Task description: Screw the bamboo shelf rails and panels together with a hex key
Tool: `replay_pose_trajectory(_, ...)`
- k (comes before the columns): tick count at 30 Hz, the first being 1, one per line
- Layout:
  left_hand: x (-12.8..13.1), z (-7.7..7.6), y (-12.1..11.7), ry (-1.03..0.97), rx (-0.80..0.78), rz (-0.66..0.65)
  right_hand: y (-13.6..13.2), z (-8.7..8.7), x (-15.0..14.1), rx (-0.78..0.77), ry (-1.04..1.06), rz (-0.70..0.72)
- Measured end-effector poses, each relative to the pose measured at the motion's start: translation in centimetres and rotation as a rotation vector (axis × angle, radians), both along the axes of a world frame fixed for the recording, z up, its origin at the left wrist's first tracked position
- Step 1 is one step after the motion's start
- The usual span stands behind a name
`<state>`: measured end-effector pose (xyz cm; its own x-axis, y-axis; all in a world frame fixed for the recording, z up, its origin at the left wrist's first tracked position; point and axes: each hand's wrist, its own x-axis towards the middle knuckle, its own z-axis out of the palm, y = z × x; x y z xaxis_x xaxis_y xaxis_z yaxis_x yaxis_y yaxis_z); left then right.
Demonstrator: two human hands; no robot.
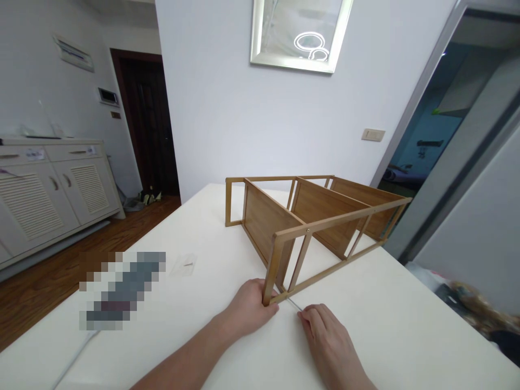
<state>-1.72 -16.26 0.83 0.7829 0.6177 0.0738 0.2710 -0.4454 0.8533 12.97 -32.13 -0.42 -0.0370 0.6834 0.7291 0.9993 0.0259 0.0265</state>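
A wooden shelf rack (320,216) with three board shelves lies on its side on the white table (227,357). My left hand (249,309) is closed around the near bottom corner of its frame, the fingers partly hidden behind the post. Just to the right, my right hand (327,338) pinches a thin metal hex key (296,305). The key's tip meets the lower rail of the frame near the crossbar joint, and its other end is hidden in my fingers. A screw head (308,231) shows on the upper rail.
Left of the rack lies a small clear plastic bag (183,265) with a screw-like piece in it. A pixelated device (125,287) with a white cable (73,360) is at the table's left edge. The wall (203,108) stands behind; bagged items (471,309) sit at the right.
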Motion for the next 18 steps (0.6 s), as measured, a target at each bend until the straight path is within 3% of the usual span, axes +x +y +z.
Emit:
replay_pose_trajectory(10, -0.05, 0.41, -0.10, -0.005, 0.010, -0.002, 0.09, -0.35, 0.00, -0.035, 0.019, 0.025)
replay_pose_trajectory(18, -0.05, 0.29, -0.09, 0.002, -0.009, 0.009, 0.12, -0.49, 0.52, -0.048, 0.275, 0.007)
